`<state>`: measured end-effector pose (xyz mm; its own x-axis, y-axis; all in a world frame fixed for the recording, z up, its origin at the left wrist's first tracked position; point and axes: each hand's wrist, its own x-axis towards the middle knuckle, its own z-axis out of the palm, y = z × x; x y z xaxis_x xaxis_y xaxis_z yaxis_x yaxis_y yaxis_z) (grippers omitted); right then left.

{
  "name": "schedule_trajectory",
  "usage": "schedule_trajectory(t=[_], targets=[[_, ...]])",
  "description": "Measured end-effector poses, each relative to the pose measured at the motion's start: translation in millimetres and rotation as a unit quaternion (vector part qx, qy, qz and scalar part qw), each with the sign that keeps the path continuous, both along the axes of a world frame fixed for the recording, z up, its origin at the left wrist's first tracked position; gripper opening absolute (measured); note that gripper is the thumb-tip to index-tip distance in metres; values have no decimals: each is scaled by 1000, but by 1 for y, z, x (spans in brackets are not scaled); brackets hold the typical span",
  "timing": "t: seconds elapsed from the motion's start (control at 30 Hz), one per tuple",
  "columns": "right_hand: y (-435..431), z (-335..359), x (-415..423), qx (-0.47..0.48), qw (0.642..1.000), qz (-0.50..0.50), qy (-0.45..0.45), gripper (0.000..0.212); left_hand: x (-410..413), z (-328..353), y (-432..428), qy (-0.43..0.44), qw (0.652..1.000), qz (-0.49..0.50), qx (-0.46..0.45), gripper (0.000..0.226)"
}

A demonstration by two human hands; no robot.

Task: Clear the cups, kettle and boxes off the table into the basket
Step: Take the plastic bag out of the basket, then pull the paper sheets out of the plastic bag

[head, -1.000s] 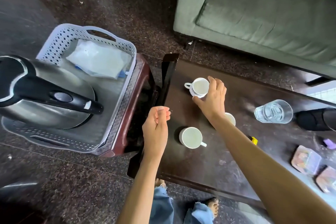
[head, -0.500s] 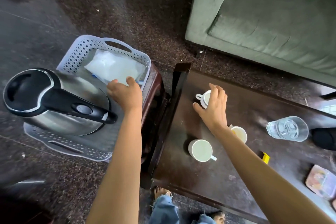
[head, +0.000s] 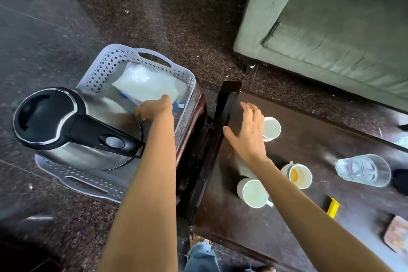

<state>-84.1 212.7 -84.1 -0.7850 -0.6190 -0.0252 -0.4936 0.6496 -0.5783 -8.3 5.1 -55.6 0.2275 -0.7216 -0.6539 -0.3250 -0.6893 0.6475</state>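
The right edge crops the patterned box point(head: 397, 235).

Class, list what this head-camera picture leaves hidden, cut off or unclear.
Head view, left hand: fingertips dip into the basket beside the kettle; any grip unseen.
Head view, far cup: left side covered by the right hand.
Head view, box: cut by the right edge, print blurred.

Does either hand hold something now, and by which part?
Right hand: nothing, fingers straight beside a white cup. Left hand, in the basket by the kettle: fingertips hidden, cannot tell.
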Motion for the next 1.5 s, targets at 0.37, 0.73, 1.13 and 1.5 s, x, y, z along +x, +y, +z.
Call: schedule_trajectory(t=[0.37,0.73,1.13,1.5], targets=[[-8,6,6,-24,1000,-4,-14,71,-1,42,18,38,968,-9,-248,25],[48,34,-13,-135,987,-87,-10,57,-14,73,146,45,832,-355,-424,24],[157,66,-19,-382,860,-179,-288,49,-37,41,281,57,695,-601,-390,16],[261,53,-37,-452,766,-259,-378,26,-47,33,354,111,673,-646,-343,26]])
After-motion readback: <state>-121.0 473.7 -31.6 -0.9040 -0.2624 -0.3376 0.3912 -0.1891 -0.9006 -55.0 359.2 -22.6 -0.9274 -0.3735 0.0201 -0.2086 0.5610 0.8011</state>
